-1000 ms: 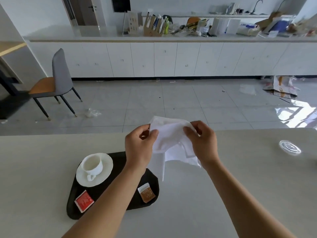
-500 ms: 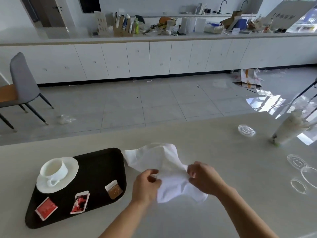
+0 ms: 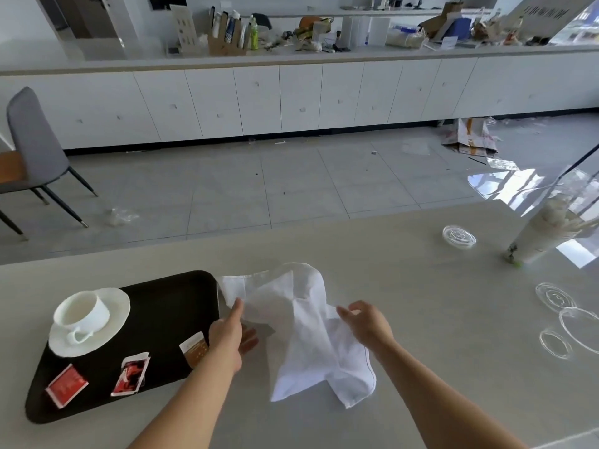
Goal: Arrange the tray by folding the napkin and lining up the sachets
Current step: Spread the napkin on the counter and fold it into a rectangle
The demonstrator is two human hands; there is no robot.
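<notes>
- The napkin [image 3: 311,338] is seen as a thin white cloth with a stitched hem. It is rumpled into soft ridges and spread unevenly, not yet folded.
- It lies on the pale, matte table [image 3: 421,296], just to the right of the tray [image 3: 168,299]. Its upper left corner is close against the tray's rounded right edge.
- The tray is black and smooth, a rectangle with rounded corners and a low rim.
- Three sachets are scattered on it, not in a line: a flat red sachet [image 3: 66,385] near the front left, a crumpled red sachet [image 3: 131,374] beside it, and a brown sachet [image 3: 194,348] at the right edge.
- A glossy white cup [image 3: 82,314] stands on a round white saucer [image 3: 120,306] at the tray's left rear.
- The left hand [image 3: 228,338] is held open, with the fingers straight and the thumb raised. The thumb is laid against the napkin's left edge and nothing is gripped.
- The right hand [image 3: 366,322] is set on the middle of the napkin with its fingers bent, and a fold appears to be pinched between thumb and fingertips (the contact is small and partly hidden).
- The brown sachet's right side is covered by the left wrist, which crosses the tray's right edge.
- Clear round plastic lids [image 3: 458,236] are spread over the right of the table, well apart from the napkin. A tilted pale paper cup [image 3: 544,234] stands behind them.
- A grey chair [image 3: 32,147] stands on the tiled floor beyond the table, to the left.
</notes>
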